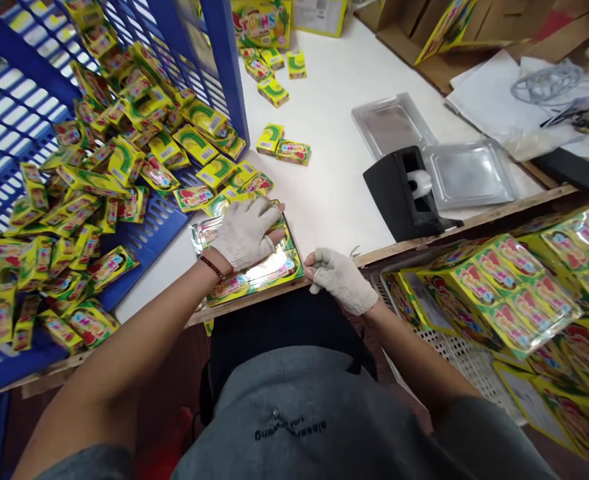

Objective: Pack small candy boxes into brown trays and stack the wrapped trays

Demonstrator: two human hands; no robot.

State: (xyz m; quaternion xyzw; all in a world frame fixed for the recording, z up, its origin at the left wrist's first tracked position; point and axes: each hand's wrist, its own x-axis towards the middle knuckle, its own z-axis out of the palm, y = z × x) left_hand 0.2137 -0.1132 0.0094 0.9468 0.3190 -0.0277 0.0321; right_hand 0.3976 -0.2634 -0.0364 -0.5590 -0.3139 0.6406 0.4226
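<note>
Grey shirt [284, 413] — left hand [247, 233] flat on crosswise blister pack [259, 280], right hand [339, 280] curled beside.

Flat, glossy yellow printed packet [269, 272]

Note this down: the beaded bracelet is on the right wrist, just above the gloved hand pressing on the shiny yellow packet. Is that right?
Not quite: the beaded bracelet is on the left wrist, not the right, as the head view shows. It does sit just above the gloved left hand pressing on the shiny yellow packet.
</note>
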